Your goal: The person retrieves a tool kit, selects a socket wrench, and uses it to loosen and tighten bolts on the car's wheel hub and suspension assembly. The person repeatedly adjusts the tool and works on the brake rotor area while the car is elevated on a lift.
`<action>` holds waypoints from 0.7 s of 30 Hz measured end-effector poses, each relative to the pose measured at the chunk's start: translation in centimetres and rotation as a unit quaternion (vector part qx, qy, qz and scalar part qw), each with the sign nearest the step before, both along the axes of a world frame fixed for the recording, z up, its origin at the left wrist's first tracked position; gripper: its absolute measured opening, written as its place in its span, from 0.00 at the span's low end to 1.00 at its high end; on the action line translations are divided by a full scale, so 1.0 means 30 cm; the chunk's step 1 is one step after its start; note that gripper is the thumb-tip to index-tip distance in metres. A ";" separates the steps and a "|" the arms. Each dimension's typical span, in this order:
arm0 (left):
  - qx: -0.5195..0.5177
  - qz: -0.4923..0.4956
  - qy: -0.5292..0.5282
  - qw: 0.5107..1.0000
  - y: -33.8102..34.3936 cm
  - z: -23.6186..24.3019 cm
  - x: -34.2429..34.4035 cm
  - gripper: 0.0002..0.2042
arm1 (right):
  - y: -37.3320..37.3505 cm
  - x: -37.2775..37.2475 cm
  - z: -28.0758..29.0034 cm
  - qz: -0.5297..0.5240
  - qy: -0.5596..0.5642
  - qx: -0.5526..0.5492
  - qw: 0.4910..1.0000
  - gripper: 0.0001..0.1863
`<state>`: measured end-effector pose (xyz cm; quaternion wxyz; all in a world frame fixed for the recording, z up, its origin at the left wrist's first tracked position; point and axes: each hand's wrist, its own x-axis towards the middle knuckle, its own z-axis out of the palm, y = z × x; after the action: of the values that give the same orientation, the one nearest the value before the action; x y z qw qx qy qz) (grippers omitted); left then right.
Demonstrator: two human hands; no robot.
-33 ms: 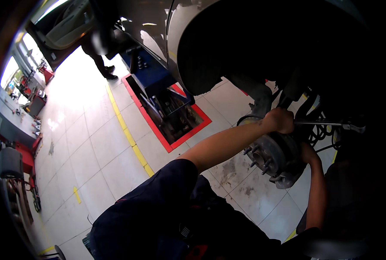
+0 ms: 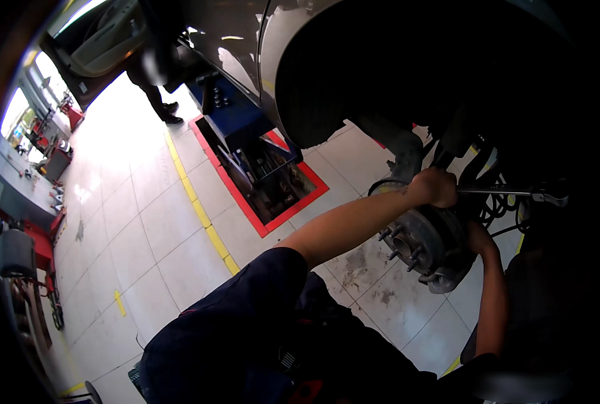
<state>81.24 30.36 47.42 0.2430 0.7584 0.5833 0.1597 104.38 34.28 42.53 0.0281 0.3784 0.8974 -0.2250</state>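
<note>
My left hand (image 2: 437, 187) is closed around one end of a long metal wrench (image 2: 498, 191). The wrench's shaft runs rightward to a shiny head at its far end. Below that hand sits a wheel hub (image 2: 413, 244) with bare studs and a round, dark brake part behind them. My right hand (image 2: 477, 238) reaches in at the right side of the hub; its fingers are hidden behind the hub and in shadow, so their grip does not show. Dark suspension parts (image 2: 405, 153) rise above the hub, and a coiled black line (image 2: 505, 207) hangs beside it.
Above is the car's dark wheel arch and grey body panel (image 2: 229, 34). A blue lift platform (image 2: 229, 111) stands in a red-edged floor pit (image 2: 265, 231). Another person's legs (image 2: 153, 94) show near the open car door (image 2: 104, 47). Red equipment (image 2: 42, 249) lines the left.
</note>
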 end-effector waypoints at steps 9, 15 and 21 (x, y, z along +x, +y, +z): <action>-0.007 -0.022 0.013 1.000 -0.012 0.044 0.014 0.16 | 0.060 0.124 -0.120 0.010 0.048 0.111 0.993 0.18; 0.010 -0.049 0.025 0.998 0.033 -0.003 0.030 0.19 | 0.039 0.107 -0.073 -0.051 0.044 0.012 0.998 0.17; 0.133 -0.129 0.148 0.972 0.132 -0.059 0.043 0.26 | -0.084 0.211 0.009 -0.186 0.050 0.187 0.963 0.17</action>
<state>82.53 34.31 45.65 0.0696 0.8679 0.4835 0.0897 110.70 31.76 42.80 -0.1309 0.5251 0.8378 -0.0728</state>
